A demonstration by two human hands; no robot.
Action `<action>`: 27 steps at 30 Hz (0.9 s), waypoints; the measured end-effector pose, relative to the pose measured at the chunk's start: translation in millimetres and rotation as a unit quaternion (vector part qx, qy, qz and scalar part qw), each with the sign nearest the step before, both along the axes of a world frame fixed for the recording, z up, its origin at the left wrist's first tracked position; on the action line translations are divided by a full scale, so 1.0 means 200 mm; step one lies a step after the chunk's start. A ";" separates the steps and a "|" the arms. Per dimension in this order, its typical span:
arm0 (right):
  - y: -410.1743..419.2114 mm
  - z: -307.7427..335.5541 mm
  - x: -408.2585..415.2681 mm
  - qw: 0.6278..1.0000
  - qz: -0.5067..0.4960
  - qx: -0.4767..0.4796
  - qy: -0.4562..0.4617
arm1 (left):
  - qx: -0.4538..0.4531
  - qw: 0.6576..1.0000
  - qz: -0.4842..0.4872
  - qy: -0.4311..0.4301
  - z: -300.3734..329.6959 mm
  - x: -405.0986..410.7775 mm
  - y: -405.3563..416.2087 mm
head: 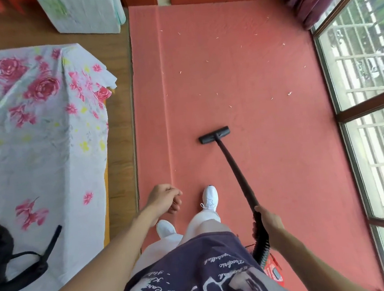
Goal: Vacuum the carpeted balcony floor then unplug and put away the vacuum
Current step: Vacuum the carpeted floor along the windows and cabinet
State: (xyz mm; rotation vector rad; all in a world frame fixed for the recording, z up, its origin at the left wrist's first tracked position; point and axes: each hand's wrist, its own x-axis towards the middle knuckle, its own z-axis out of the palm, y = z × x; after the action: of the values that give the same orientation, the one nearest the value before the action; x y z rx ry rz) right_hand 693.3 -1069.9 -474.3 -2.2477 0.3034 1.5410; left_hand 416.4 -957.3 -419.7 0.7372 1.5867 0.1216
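Vacuum wand (233,171) slants from your right hand (267,223), which wraps its top, forward-left to the floor head (214,135) mid-carpet (281,160), scraps (289,93) beyond; left hand (165,198) idle, seemingly loosely curled

Floral-sheeted bed (32,128) beside barred windows (367,76)

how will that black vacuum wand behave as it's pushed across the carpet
The wand looks rigid, so pushes should reach the floor head directly. One right hand manages it, suggesting lightness. The carpet may drag slightly.
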 end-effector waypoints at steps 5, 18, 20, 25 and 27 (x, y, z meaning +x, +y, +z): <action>-0.10 0.00 -0.03 0.999 0.030 -0.008 -0.007 | 0.013 1.000 -0.024 -0.010 0.03 0.05 0.04; 0.14 -0.07 -0.49 0.973 0.217 0.024 -0.070 | -0.007 0.996 -0.089 -0.031 -0.05 -0.19 -0.22; -0.01 -0.01 -0.58 0.973 0.221 0.015 -0.070 | -0.022 0.995 -0.095 -0.029 -0.08 -0.27 -0.30; -0.50 0.11 -0.63 0.962 0.251 -0.064 -0.083 | -0.050 0.993 -0.104 -0.025 -0.15 -0.46 -0.46; -0.66 0.15 -0.62 0.965 0.235 -0.086 -0.081 | -0.065 0.993 -0.097 -0.025 -0.17 -0.49 -0.49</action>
State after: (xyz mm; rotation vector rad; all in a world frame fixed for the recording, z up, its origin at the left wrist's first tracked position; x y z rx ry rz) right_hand 568.9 -1201.8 -444.8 -2.7048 -0.1656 1.5809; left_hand 317.8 -1055.4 -452.8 0.7767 1.4530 -0.1045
